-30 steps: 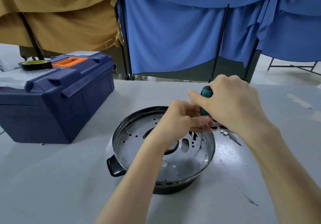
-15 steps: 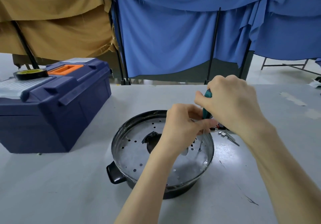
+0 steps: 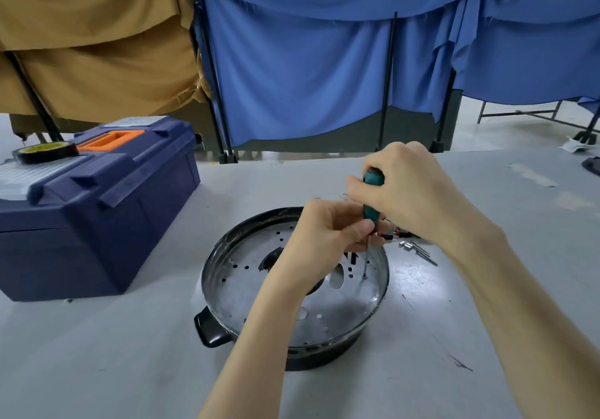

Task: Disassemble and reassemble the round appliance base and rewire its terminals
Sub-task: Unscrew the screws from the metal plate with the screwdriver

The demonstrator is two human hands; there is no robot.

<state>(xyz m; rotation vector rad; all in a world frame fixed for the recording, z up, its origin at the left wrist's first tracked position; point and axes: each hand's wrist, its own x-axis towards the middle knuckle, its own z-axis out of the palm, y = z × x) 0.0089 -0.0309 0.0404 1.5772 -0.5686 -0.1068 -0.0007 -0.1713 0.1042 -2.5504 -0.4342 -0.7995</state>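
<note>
Now, right hand [image 3: 409, 191]: curled round upright teal-handled screwdriver [image 3: 371, 197].
Left hand [image 3: 328, 233]: pinches the handle's lower end.
Base: round black appliance base [image 3: 246, 275], on grey table [image 3: 130, 353], screwdriver tip on its perforated plate.

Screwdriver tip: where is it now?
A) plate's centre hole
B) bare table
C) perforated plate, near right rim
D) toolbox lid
C: the screwdriver, gripped by the right hand and pinched by the left hand, stands tip-down on the perforated plate by its right rim.
</note>
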